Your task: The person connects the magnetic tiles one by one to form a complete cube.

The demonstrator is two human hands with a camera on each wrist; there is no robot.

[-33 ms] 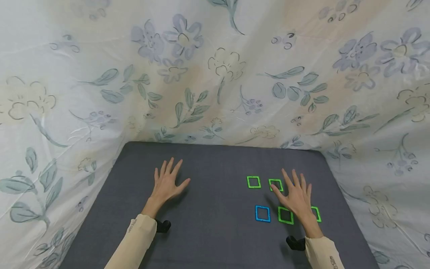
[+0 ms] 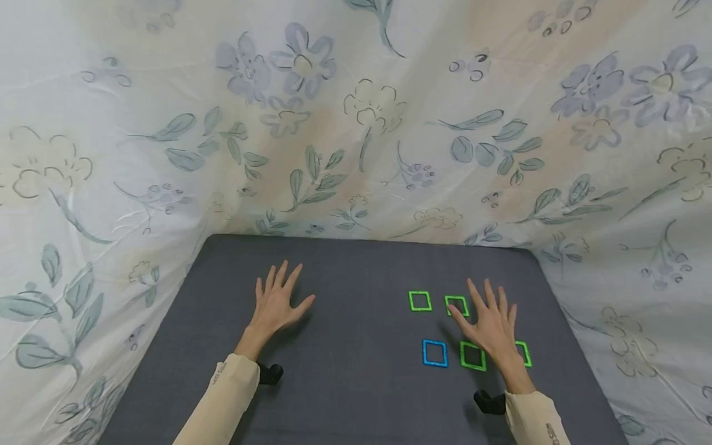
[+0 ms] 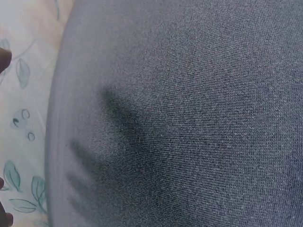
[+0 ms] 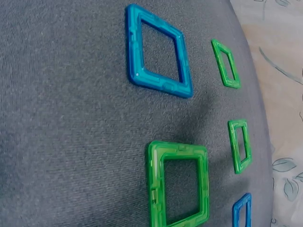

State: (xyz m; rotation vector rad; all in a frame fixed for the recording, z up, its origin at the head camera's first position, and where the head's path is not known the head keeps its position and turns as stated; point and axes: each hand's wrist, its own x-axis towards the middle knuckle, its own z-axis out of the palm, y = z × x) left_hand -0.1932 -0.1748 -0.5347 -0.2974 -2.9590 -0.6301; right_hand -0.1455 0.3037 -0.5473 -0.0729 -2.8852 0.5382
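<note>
My left hand (image 2: 274, 309) hovers over the left part of the grey table with fingers spread, holding nothing; its shadow falls on the cloth. On the right, my right hand (image 2: 492, 329) hangs spread above several square magnetic tiles. A blue magnetic tile (image 2: 435, 341) and a green one (image 2: 473, 368) lie left of its wrist. Farther back are two more green tiles, the left one (image 2: 421, 309) and one by my thumb (image 2: 456, 298). Another green tile (image 2: 528, 354) is partly covered by my wrist. A second blue tile (image 4: 235, 217), mostly hidden behind my fingers in the head view, shows in the right wrist view.
Grey cloth covers the table (image 2: 356, 371), whose far edge meets a floral curtain (image 2: 356, 123). The curtain also hangs along both sides. A black wrist device (image 2: 271, 374) sits at my left cuff, another (image 2: 489, 403) at my right.
</note>
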